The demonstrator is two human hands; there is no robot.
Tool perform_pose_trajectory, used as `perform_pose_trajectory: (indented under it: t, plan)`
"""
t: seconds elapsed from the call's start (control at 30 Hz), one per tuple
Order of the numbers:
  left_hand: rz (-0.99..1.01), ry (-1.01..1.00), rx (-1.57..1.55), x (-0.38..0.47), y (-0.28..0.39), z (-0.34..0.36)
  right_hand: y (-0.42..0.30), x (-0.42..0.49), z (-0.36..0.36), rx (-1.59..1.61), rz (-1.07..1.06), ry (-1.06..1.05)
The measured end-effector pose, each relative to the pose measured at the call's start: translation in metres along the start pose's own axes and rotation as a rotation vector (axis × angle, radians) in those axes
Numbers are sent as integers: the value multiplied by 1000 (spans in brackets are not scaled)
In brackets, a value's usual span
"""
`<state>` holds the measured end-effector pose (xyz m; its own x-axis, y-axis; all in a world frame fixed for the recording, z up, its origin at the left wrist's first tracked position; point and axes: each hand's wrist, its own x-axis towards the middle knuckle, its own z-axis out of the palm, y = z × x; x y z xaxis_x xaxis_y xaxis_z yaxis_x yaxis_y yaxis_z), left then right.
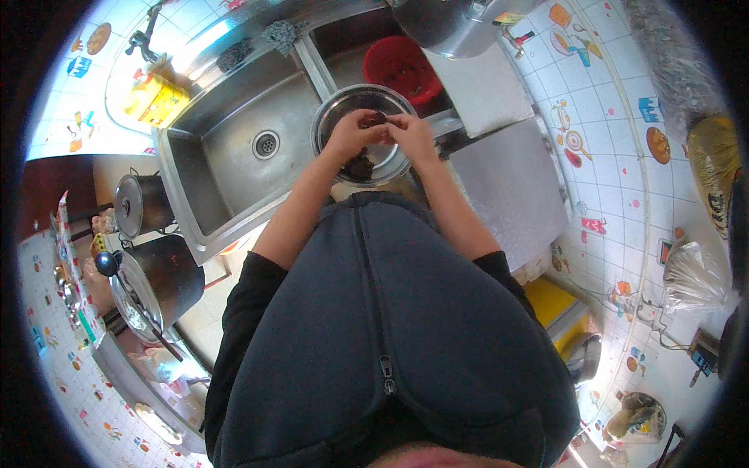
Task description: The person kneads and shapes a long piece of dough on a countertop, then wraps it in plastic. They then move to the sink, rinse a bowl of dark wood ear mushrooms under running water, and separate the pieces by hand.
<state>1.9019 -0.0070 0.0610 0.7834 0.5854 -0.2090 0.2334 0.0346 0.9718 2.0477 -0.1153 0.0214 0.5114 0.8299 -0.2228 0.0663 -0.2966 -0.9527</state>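
Observation:
A round stainless steel bowl rests at the sink's front edge, close to my body. Above it, my left hand and my right hand meet, pinching a dark brown, soft-looking food piece between their fingertips. It could be wood ear mushroom, but its kind is not certain. More dark pieces lie in the bowl on the left, partly hidden by my left wrist. Behind the bowl, a red plastic basin sits in the right sink compartment with a few dark bits inside.
Left of the bowl is a steel sink compartment with a drain. A yellow jug, a tap and steel scourers line its back. A board and a metal worktop stand right. Large lidded pots are at left.

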Motion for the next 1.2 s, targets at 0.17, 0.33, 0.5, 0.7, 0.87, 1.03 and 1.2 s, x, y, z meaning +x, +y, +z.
perform_pose_trajectory:
  t: [0.17,0.33,0.5,0.7,0.87,1.03,1.2]
  plan:
    - [-121,42,139,-5,14,-2,-5,-6,2,-55,-46,-15]
    - [-69,158,-77,-6,-5,8,-24,-11,10,248,136,39]
    - [-118,265,-637,-2,-17,7,-16,-13,6,533,185,199]
    - [-109,174,-219,-1,-17,-9,-6,-5,-7,-93,-68,47]
    - [-40,98,164,-13,7,-4,-15,-1,-4,-379,-416,107]
    - [15,18,312,-18,9,-5,-23,3,-16,-172,-138,-292]
    - [25,57,226,-18,10,-2,-25,1,-17,-65,29,-234]
